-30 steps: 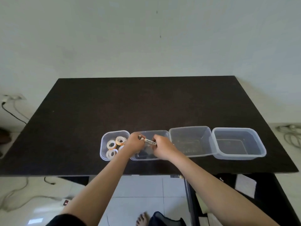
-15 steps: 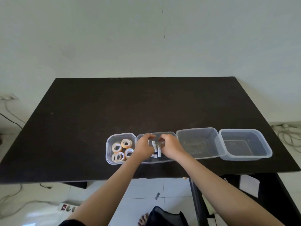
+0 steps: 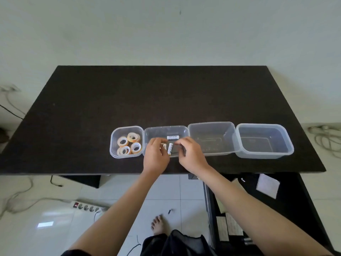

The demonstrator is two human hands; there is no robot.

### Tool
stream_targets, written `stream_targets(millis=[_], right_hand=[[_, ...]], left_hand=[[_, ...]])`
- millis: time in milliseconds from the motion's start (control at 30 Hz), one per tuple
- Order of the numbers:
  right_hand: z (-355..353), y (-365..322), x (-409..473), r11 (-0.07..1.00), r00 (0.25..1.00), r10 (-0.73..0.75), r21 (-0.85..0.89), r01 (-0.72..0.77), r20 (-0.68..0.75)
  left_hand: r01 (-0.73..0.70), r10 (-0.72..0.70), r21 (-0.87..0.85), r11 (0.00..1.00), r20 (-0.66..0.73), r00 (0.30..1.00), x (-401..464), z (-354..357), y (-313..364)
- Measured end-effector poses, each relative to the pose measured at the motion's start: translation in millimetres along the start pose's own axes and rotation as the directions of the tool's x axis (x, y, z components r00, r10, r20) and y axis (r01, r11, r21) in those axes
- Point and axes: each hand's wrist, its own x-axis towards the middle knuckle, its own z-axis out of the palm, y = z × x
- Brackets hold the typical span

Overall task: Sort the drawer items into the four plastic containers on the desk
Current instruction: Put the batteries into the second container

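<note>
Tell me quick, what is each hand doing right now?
Left hand: fingers curled over the batteries in the second container; a grip cannot be told.
Right hand: the same, cannot be told.

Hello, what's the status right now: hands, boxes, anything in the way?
Both hands, left and right, over second box, fingers loose. Batteries inside it; tape rolls in first box. Nothing in the way.
</note>
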Motion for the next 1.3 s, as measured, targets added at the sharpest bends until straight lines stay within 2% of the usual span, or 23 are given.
stream_targets(millis=[200, 300, 367, 533, 700, 833, 967, 1033, 1133, 1200, 1300], right_hand=[[-23, 22, -54, 0.982, 0.982, -0.181, 0.049, 0.184, -0.061], [-40, 38, -86, 0.974, 0.976, -0.216, 0.068, 0.218, -0.039], [-54, 54, -109, 0.971, 0.973, -0.231, 0.067, 0.231, -0.021], [-103, 117, -171, 0.993, 0.988, -0.116, 0.021, 0.114, 0.104], [-152, 185, -224, 0.98, 0.95, 0.176, -0.134, -0.145, 0.256], [-171, 230, -254, 0.925, 0.874, 0.367, -0.223, -0.307, 0.318], [-170, 258, -266, 0.878, 0.807, 0.473, -0.262, -0.4, 0.355], [-166, 268, -267, 0.851, 0.762, 0.522, -0.291, -0.437, 0.382], [-159, 281, -269, 0.815, 0.657, 0.579, -0.313, -0.488, 0.482], [-153, 288, -268, 0.793, 0.572, 0.604, -0.349, -0.5, 0.555], [-144, 294, -262, 0.782, 0.474, 0.622, -0.459, -0.422, 0.624]], left_hand=[[-0.003, 0.004, 0.005, 1.0, -0.176, 0.984, -58, 23, 2], [0.023, -0.028, -0.022, 0.999, -0.259, 0.965, -99, 43, 11], [0.044, -0.052, -0.037, 0.998, -0.259, 0.964, -130, 62, 19], [0.075, -0.081, -0.083, 0.994, -0.076, 0.994, -196, 125, 43], [0.122, -0.091, -0.121, 0.985, 0.23, 0.969, -228, 180, 72], [0.151, -0.127, -0.005, 0.988, 0.52, 0.845, -236, 216, 82], [0.153, -0.233, 0.177, 0.972, 0.689, 0.686, -236, 242, 79], [0.098, -0.264, 0.256, 0.962, 0.768, 0.583, -235, 252, 75], [0.039, -0.313, 0.325, 0.945, 0.863, 0.396, -234, 263, 73], [0.046, -0.331, 0.336, 0.941, 0.88, 0.341, -231, 270, 72], [-0.041, -0.348, 0.38, 0.924, 0.882, 0.317, -227, 277, 74]])
